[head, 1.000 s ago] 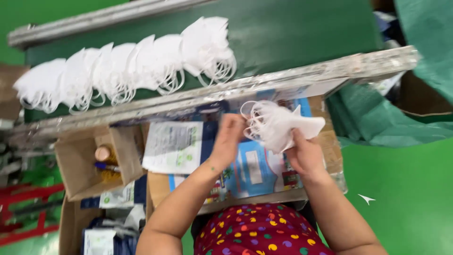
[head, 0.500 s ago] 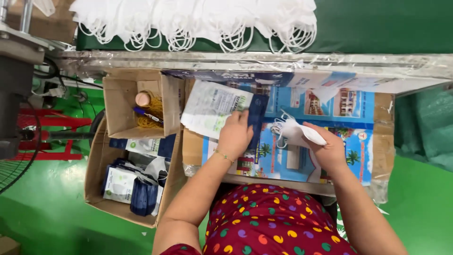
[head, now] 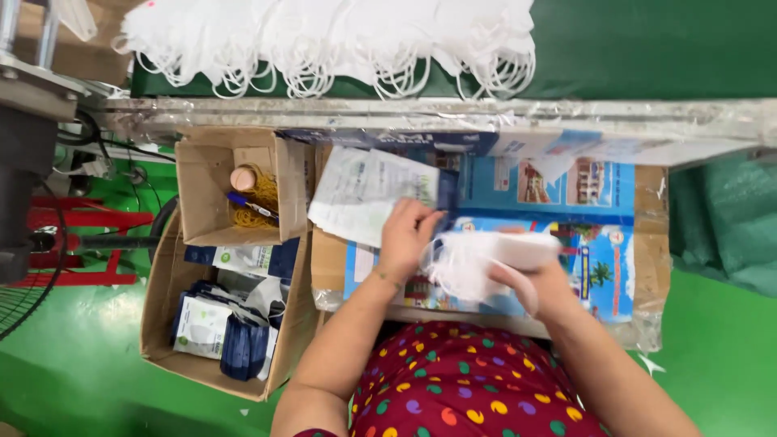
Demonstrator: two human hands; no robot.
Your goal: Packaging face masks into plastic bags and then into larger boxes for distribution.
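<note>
1. A stack of white face masks (head: 486,263) is clasped from below in the right hand (head: 541,285), with the fingers closed round its underside, over the cardboard work board (head: 651,243) at the lap.
2. The left hand (head: 409,243) is laid on a flat packing pouch (head: 368,194); its fingers are bent onto the pouch's near edge, but whether the pouch is actually pinched cannot be told. The two hands are close together yet not touching.
3. The step in hand is judged to be the bagging of the stack: for the next move, the pouch mouth needs to be opened and the stack kept square and level with it.
4. To the left, a small open carton (head: 194,186) is seen to hold yellow rubber bands (head: 255,198), a pen and a small round roll.
5. Below it, a larger carton (head: 162,307) is filled with packed pouches (head: 222,328), white and dark blue.
6. Further out, loose masks (head: 340,40) are heaped on the green belt (head: 647,48).
</note>
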